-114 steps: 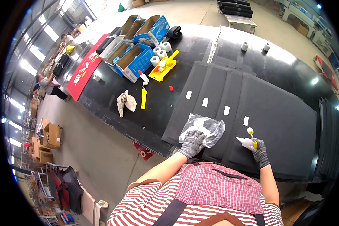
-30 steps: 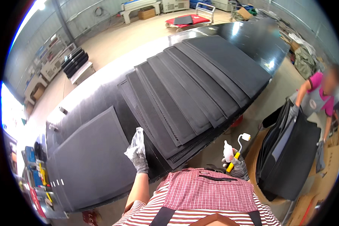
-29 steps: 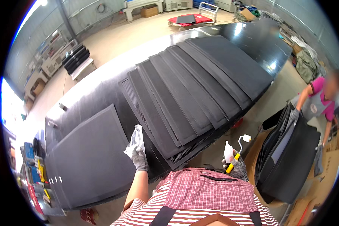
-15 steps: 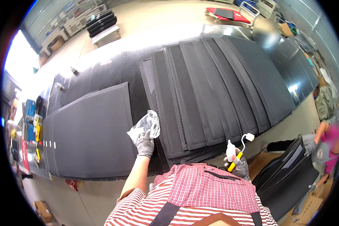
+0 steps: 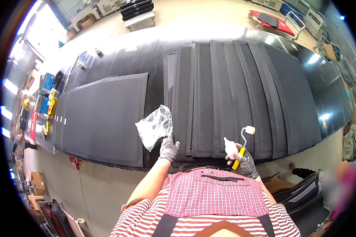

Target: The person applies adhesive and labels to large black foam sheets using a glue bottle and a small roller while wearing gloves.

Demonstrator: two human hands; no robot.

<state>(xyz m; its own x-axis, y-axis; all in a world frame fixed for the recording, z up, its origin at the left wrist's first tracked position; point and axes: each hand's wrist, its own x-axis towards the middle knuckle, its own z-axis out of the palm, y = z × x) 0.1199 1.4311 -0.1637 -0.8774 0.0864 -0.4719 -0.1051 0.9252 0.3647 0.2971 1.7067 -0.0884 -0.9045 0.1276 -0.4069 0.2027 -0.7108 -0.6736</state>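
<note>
A crumpled clear plastic bag (image 5: 156, 125) lies over the right edge of the left-hand black mat (image 5: 106, 118) and the gap beside it. My left hand (image 5: 169, 149), in a grey glove, is at the bag's lower right edge. Its thumb stands apart from the fingers, and no grip on the bag shows. In my gloved right hand (image 5: 247, 165) are a small white squeeze bottle (image 5: 231, 149) and a small roller (image 5: 248, 130) with a yellow handle. That hand is over the near edge of several overlapping black mats (image 5: 221, 98).
The mats lie on a long, shiny black table (image 5: 158, 55). Two small cylinders (image 5: 81, 65) stand at its far left, near blue boxes (image 5: 47, 81). A blurred co-worker (image 5: 340, 185) is at the right, by stacked black sheets (image 5: 304, 193). Cartons (image 5: 36, 183) sit lower left.
My left hand has come off the bag and shifted right to its edge. The bag now lies more spread out. My right hand keeps the bottle and roller. The whole view has shifted.
</note>
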